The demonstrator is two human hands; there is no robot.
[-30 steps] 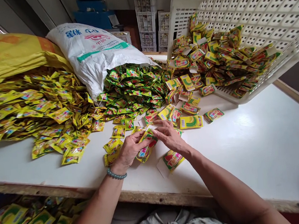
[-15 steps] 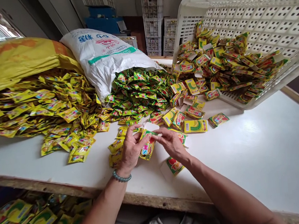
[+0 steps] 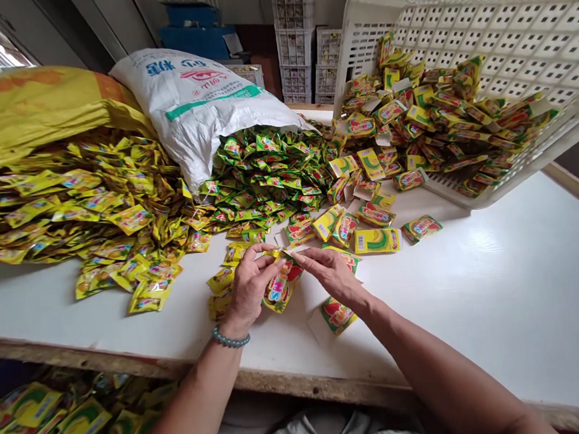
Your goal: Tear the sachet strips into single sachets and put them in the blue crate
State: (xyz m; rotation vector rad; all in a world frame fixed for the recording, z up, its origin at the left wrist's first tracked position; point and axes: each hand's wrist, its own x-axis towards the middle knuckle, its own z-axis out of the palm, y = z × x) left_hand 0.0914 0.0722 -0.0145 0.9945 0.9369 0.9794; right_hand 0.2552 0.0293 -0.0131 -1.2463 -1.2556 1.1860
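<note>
My left hand point(image 3: 251, 283), with a beaded bracelet at the wrist, grips a small printed candy box point(image 3: 281, 288) with yellow, green and red artwork. The fingertips of my right hand point(image 3: 329, 267) pinch at the box's upper end, where its flap is. Just right of the held box lies another candy box point(image 3: 338, 315) with a white flap out. Beside my left hand are several yellow candy packets point(image 3: 220, 281). More boxes, among them a yellow one point(image 3: 377, 241), lie beyond my right hand.
A white sack point(image 3: 199, 93) spills green packets point(image 3: 270, 171) across the table point(image 3: 477, 309). A yellow sack point(image 3: 35, 110) lies left, before a heap of yellow packets point(image 3: 82, 200). A tipped white basket point(image 3: 505, 33) holds many boxes. Flat cartons point(image 3: 75, 421) sit below the table edge.
The white flap that stood up from the held box is folded down, with my right fingers at that end. The box and both hands have shifted slightly left in view.
</note>
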